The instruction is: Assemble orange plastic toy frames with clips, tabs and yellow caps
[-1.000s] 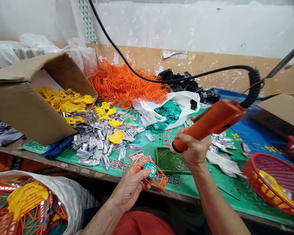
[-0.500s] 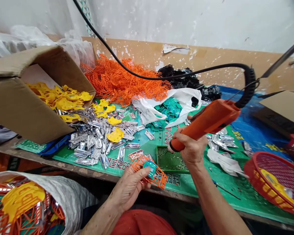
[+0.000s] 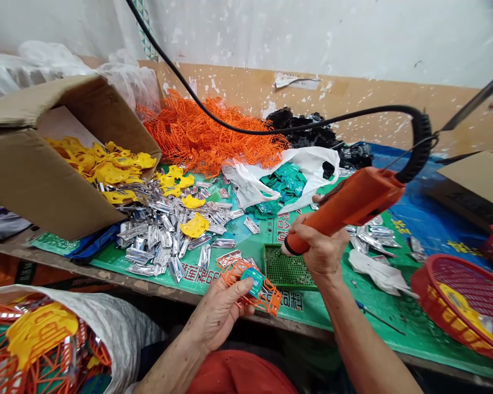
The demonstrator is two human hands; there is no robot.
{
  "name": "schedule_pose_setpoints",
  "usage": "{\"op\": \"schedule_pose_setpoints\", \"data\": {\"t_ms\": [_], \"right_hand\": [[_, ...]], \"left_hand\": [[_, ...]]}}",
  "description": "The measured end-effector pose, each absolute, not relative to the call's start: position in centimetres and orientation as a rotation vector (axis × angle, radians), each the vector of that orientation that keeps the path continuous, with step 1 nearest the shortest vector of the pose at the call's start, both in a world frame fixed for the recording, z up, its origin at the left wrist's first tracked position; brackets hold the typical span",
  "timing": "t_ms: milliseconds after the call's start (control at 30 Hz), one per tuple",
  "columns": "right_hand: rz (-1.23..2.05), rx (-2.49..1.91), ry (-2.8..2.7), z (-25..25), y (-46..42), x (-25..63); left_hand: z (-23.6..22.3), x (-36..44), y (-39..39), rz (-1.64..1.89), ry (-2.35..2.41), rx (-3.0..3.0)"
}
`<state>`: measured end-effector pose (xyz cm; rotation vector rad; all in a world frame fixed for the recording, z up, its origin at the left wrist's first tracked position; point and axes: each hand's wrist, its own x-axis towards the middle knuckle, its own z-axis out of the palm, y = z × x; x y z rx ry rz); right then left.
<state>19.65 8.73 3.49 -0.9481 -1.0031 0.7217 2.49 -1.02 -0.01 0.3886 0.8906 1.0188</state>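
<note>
My left hand (image 3: 218, 316) is shut on an orange plastic lattice frame (image 3: 269, 299), with a teal-and-white piece (image 3: 252, 282) seated in it. My right hand (image 3: 322, 253) grips an orange corded electric hand tool (image 3: 349, 210), its black tip just above the frame and its coiled black cable (image 3: 419, 142) rising to the right. Below the tool lies a green perforated tray (image 3: 285, 268), close to the frame. Part of the tool's tip is hidden by my right hand.
A tipped cardboard box (image 3: 45, 180) holds yellow plastic parts, beside a spread of silver pieces (image 3: 160, 235) on the green mat (image 3: 378, 306). Behind lie an orange lattice heap (image 3: 209, 134) and teal pieces on a white bag (image 3: 308, 167). A red basket (image 3: 456, 306) sits right; a filled white sack (image 3: 102, 334) sits lower left.
The view has tipped slightly, so the bench sits a little higher in the picture. Both hands keep their holds and have barely moved.
</note>
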Motion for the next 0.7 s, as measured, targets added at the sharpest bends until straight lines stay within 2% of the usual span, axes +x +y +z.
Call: {"op": "schedule_pose_setpoints", "data": {"t_ms": [300, 700], "right_hand": [[0.755, -0.916, -0.961, 4.5, 8.6, 19.5], [1.113, -0.61, -0.987, 9.5, 2.4, 18.3]], "left_hand": [[0.0, 2.7, -1.0, 1.06, 0.928, 0.326], [0.3, 2.8, -0.7, 1.066, 0.873, 0.296]]}}
